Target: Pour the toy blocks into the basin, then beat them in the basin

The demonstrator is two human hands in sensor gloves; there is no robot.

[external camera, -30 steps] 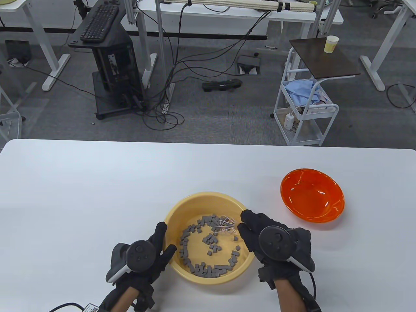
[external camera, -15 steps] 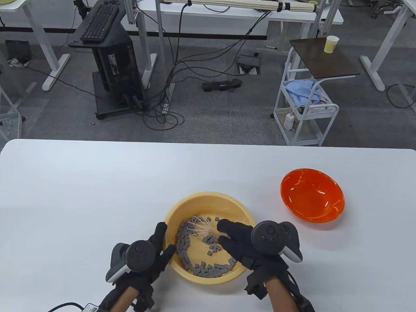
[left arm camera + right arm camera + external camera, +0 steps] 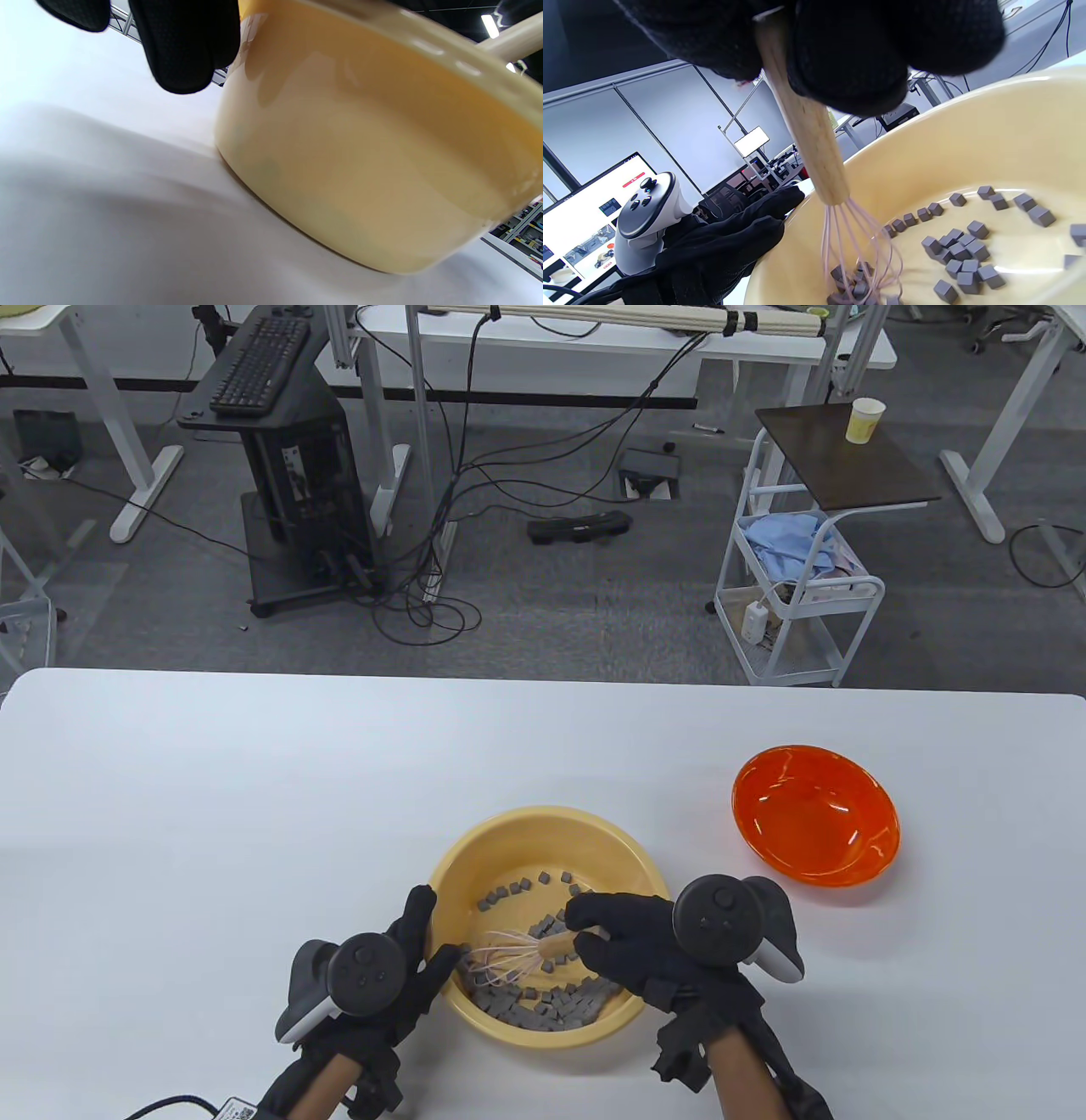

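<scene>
A yellow basin (image 3: 543, 819) stands on the white table and holds several small grey toy blocks (image 3: 543, 1011), most of them heaped along its near wall. My right hand (image 3: 585, 931) grips the wooden handle of a whisk (image 3: 556, 943). Its pink wires (image 3: 501, 960) lie low among the blocks at the basin's near left. My left hand (image 3: 434, 929) holds the basin's left rim, thumb over the edge and fingers (image 3: 182, 46) against the outer wall (image 3: 360, 169). In the right wrist view the whisk (image 3: 806, 127) dips into the blocks (image 3: 958, 250).
An orange bowl (image 3: 814, 814) with nothing in it sits on the table to the right of the basin. The table's far edge (image 3: 543, 678) runs behind both. Desks, cables and a white cart stand on the floor beyond.
My right hand swept the whisk from the basin's far right across to its near left. The blocks were pushed out of a ring and toward the near wall. The left hand stayed put.
</scene>
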